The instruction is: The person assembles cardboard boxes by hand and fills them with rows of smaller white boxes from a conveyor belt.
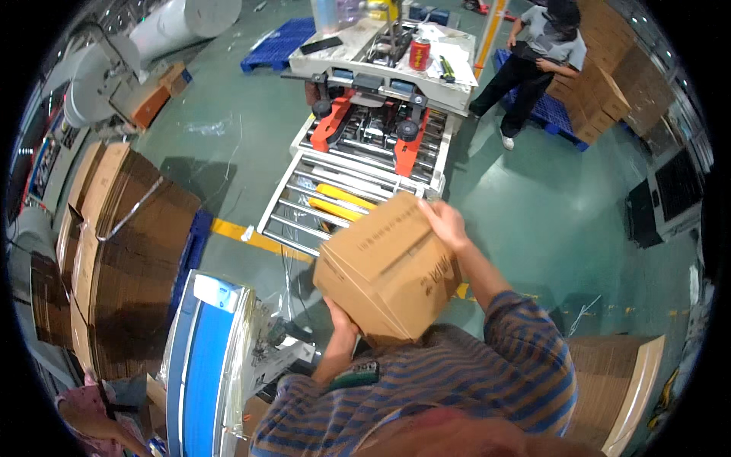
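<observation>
Right hand (448, 223) and left hand (343, 326) hold a brown cardboard box (384, 278) between them, in front of the chest. Striped sleeves (525, 327) cover the upper arms; the right forearm (487, 274) slants up and leftward from a bent elbow, reaching the farther of the two, while the left forearm (333, 362) rises short and low. Of the hands, the right is opened broad and laid over the box's far right edge; the left cups its near left corner, some fingers hidden, so its full spread cannot be told. The box is tilted, its far corner by the near end of a roller conveyor (293, 215); whether it touches the rollers cannot be told.

Green floor (525, 228) gives the widest open room, right of the box. Leftward, a tall stack of flat cardboard (141, 251) bounds the space, with a blue-and-white panel (205, 365) nearer; another cardboard stack (609, 388) stands at the lower right. Beyond the conveyor's silver side rails sits a white machine (320, 65), two red guides (409, 152) below it. Yellow bars (335, 207) lie among the near rollers, just beyond the box.
</observation>
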`<state>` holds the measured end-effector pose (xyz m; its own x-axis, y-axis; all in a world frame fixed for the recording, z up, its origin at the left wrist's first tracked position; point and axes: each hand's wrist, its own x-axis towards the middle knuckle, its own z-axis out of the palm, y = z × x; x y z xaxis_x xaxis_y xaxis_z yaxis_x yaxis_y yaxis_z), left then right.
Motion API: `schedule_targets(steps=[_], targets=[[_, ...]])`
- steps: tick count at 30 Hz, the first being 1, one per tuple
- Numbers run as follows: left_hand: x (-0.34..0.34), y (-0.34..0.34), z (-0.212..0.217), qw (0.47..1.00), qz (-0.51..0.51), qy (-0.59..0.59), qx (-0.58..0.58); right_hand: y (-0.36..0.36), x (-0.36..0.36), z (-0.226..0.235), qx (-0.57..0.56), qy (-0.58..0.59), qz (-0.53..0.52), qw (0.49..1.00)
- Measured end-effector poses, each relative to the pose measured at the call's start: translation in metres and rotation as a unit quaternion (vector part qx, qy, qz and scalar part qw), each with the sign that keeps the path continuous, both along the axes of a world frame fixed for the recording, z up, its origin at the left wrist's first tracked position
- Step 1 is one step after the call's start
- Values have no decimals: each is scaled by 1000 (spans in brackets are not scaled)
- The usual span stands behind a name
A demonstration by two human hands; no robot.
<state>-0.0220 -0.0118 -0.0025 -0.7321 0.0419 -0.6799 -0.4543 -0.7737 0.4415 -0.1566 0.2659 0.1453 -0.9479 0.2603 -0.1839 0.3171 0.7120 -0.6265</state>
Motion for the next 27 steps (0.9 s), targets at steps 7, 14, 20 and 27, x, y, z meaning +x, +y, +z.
schedule_targets(steps=[7, 14, 20, 27], targets=[[-121, 4, 11, 989, 12, -42, -138, -73, -194, -27, 78, 113, 185, 973], [-189, 20, -10, 829, 176, -44, -530, -159, -236, -124, 134, 211, 249, 936], [-312, 94, 4, 823, 345, 4, -451, -127, -372, -118, 148, 127, 341, 920], [-408, 115, -35, 790, 96, 25, -605, -83, -393, -116, 187, 167, 389, 887]])
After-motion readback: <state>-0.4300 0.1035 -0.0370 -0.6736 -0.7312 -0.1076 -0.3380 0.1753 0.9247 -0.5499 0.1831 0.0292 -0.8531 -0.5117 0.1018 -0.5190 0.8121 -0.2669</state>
